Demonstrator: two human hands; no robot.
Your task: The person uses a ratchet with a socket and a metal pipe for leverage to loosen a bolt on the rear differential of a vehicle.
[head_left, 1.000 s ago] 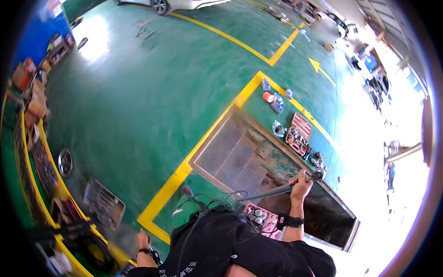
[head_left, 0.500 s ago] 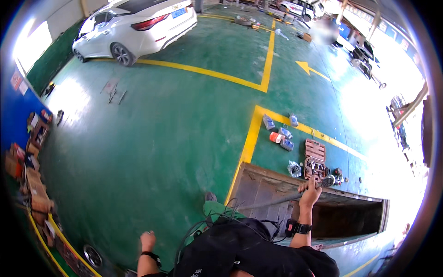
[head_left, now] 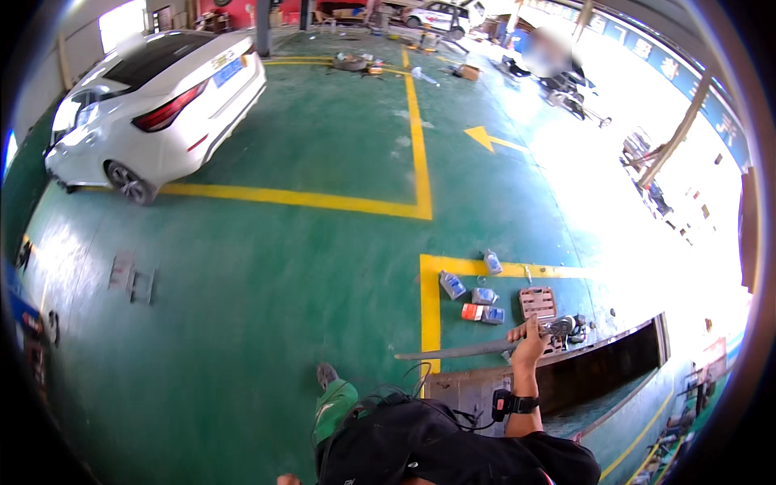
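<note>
My right hand [head_left: 529, 349] is closed round a ratchet wrench [head_left: 465, 350] with a long grey handle. Its round head points right and the handle stretches out to the left, above the edge of a floor pit [head_left: 598, 373]. Just beyond the hand lies an open reddish-brown socket case [head_left: 538, 301], partly covered by the hand and wrench. Of my left hand [head_left: 288, 480] only a sliver shows at the lower edge, so its fingers cannot be read.
Several grey-blue bottles [head_left: 453, 284] and an orange-and-white box [head_left: 471, 311] stand on the green floor beyond the pit. A white car [head_left: 162, 113] is parked far left. A metal frame [head_left: 133, 279] lies on the floor at left. A blurred person [head_left: 551, 52] is far right.
The view has swung, so the car and bottles sit lower and further left. My left hand has dropped almost out of the picture. The wrench stays in my right hand.
</note>
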